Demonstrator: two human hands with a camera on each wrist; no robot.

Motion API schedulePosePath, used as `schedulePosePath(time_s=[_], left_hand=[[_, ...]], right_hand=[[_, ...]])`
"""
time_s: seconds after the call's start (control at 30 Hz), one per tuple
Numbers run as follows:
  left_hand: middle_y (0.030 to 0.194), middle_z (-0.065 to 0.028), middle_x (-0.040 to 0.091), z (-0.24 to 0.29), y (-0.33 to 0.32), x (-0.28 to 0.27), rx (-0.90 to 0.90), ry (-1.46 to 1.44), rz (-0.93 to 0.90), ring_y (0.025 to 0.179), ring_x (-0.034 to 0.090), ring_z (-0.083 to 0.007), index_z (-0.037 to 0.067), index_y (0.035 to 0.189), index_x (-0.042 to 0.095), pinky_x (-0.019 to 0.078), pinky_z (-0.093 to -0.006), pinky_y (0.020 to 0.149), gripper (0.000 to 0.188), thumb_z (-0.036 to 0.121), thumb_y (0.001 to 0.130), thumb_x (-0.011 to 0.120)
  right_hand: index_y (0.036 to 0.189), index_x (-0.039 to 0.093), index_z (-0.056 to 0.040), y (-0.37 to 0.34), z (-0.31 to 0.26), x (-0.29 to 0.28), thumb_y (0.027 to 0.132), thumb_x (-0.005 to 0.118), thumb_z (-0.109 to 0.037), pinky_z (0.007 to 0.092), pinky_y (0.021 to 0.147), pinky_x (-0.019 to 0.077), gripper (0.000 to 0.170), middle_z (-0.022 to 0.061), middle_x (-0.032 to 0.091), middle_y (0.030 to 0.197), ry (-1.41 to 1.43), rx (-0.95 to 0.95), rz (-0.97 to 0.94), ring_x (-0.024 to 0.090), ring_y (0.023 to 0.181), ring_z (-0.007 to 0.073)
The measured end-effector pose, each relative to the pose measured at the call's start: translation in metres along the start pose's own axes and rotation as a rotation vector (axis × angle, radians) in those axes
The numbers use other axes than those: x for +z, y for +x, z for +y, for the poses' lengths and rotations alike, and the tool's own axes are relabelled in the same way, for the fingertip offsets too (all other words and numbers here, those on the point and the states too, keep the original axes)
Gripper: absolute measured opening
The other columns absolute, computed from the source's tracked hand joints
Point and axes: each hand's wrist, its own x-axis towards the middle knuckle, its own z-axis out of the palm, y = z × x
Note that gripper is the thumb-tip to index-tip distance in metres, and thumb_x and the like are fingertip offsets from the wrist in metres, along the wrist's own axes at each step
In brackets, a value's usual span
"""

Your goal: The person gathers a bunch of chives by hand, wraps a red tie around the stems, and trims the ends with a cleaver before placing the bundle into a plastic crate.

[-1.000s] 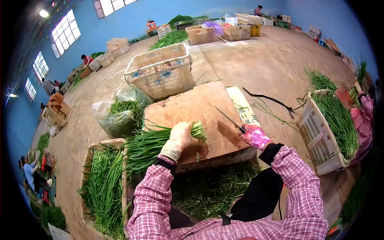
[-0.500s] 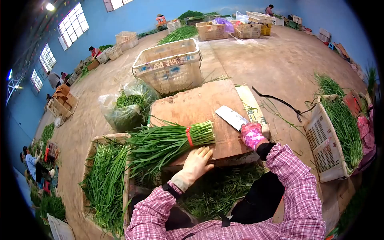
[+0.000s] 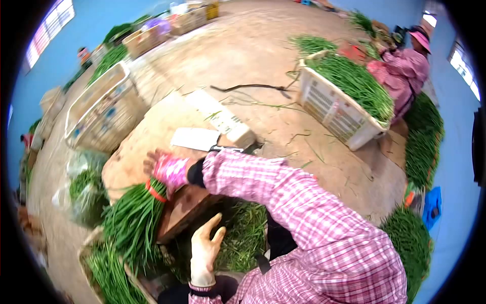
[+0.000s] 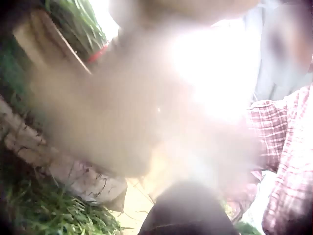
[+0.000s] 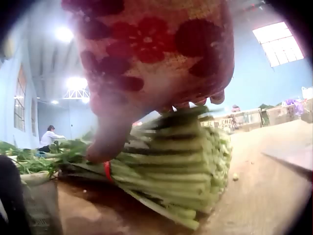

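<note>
A bunch of garlic chives [image 3: 132, 215], bound with a red band [image 3: 156, 190], lies over the left edge of the wooden board [image 3: 134, 147]. My right hand [image 3: 169, 166], in a pink flowered glove, reaches across its stem end with fingers spread. In the right wrist view the thumb [image 5: 110, 139] is at the near side of the pale stems [image 5: 178, 166], fingertips above them. A cleaver [image 3: 195, 138] lies on the board, out of my hand. Before the board my left hand [image 3: 205, 248], in a pale glove, is raised with thumb and fingers apart; the left wrist view is mostly blurred.
A crate of loose chives [image 3: 109, 273] stands at lower left, a plastic bag of greens [image 3: 86, 190] above it. An empty-looking crate [image 3: 98, 109] is behind the board. At right, a filled crate [image 3: 349, 96] stands beside a seated person [image 3: 405, 71]. Cut greens [image 3: 243, 238] lie below the board.
My right hand has let go of the cleaver and moved left onto the bunch. My left hand, earlier on the bunch, has drawn back towards me. The head view has turned right.
</note>
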Motion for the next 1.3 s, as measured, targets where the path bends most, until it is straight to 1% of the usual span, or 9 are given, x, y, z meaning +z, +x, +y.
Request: schedulePosePath(time_s=[0.13,0.43,0.6,0.8,0.87,0.93,1.1,1.23,1.3], left_hand=[[0.123,-0.0132,0.067,-0.004,-0.002,-0.006,-0.177,-0.351,0.033,0.114,0.063,-0.0199,0.002,0.131,0.061,0.0479,-0.0312,0.099,0.038,0.001,0.093,0.064],[0.149,-0.0204,0.043,-0.034,-0.006,-0.017,-0.008,-0.908,0.069,0.136,0.045,-0.0311,0.002,0.152,0.032,0.0351,-0.0428,0.113,0.066,0.033,0.101,0.058],[0.155,-0.0141,0.035,-0.076,-0.029,-0.013,0.01,-1.357,0.147,0.143,0.034,-0.0335,0.007,0.153,0.028,0.0298,-0.0459,0.117,0.095,0.061,0.085,0.065],[0.155,-0.0219,0.029,-0.047,-0.018,-0.018,0.192,-1.414,0.191,0.132,0.042,-0.0383,0.004,0.155,0.018,0.0414,-0.0541,0.109,0.129,0.087,0.065,0.061],[0.157,-0.0188,0.028,-0.017,-0.013,-0.018,0.314,-1.485,0.266,0.136,0.039,-0.0385,0.01,0.157,0.017,0.0356,-0.0552,0.113,0.117,0.086,0.075,0.051],[0.157,-0.0177,0.029,-0.006,-0.012,-0.015,0.296,-1.489,0.416,0.137,0.038,-0.0379,0.01,0.156,0.02,0.0349,-0.0554,0.113,0.109,0.083,0.081,0.047],[0.153,-0.0181,0.035,-0.045,-0.025,-0.026,0.186,-1.401,0.404,0.135,0.042,-0.0379,0.008,0.154,0.028,0.0385,-0.0544,0.111,0.096,0.076,0.088,0.045],[0.152,-0.0187,0.037,-0.048,-0.026,-0.034,0.188,-1.436,0.439,0.134,0.042,-0.0377,0.007,0.153,0.029,0.0381,-0.0545,0.111,0.094,0.074,0.089,0.046],[0.152,-0.0187,0.037,-0.033,-0.028,-0.037,0.208,-1.387,0.507,0.135,0.042,-0.0375,0.007,0.153,0.03,0.0372,-0.0548,0.112,0.093,0.073,0.09,0.046]], right_hand=[[0.147,0.037,-0.005,0.03,0.018,0.078,0.05,0.089,-0.046,0.0566,0.115,0.0242,0.117,0.0179,0.046,0.144,0.061,-0.033,0.128,0.039,0.137,0.0422],[0.085,0.074,-0.0009,-0.002,-0.026,0.048,0.062,0.084,-0.04,0.0394,0.069,0.0568,0.047,0.0158,0.072,0.08,0.654,0.267,-0.118,0.071,0.076,0.0299],[0.091,0.075,0.0013,-0.076,-0.06,0.017,0.081,0.079,-0.035,0.0329,0.067,0.0521,0.037,0.0045,0.073,0.08,1.344,0.378,-0.096,0.065,0.073,0.011],[0.111,0.073,-0.002,-0.123,-0.082,0.05,0.093,0.07,-0.033,0.0285,0.078,0.052,0.036,-0.0006,0.073,0.096,1.827,0.025,-0.04,0.065,0.086,0.0076],[0.105,0.074,-0.0035,-0.13,-0.09,0.051,0.092,0.07,-0.036,0.03,0.076,0.053,0.035,-0.0008,0.073,0.094,1.971,0.217,-0.253,0.066,0.082,0.0089],[0.119,0.067,-0.0035,-0.141,-0.087,0.055,0.096,0.065,-0.034,0.0304,0.084,0.0513,0.039,0.0,0.072,0.106,1.786,-0.168,-0.065,0.064,0.094,0.0098],[0.125,0.062,-0.0032,-0.147,-0.09,0.066,0.096,0.064,-0.041,0.0314,0.086,0.0513,0.048,0.0009,0.072,0.108,1.878,0.044,-0.245,0.065,0.096,0.012],[0.12,0.066,-0.004,-0.149,-0.082,0.104,0.097,0.06,-0.048,0.0343,0.081,0.0535,0.05,0.0028,0.072,0.103,1.374,-0.413,0.365,0.066,0.09,0.0156],[0.117,0.066,-0.0032,-0.156,-0.08,0.109,0.098,0.059,-0.048,0.0367,0.077,0.0551,0.049,0.0071,0.072,0.099,1.425,-0.341,0.23,0.068,0.086,0.0199]])
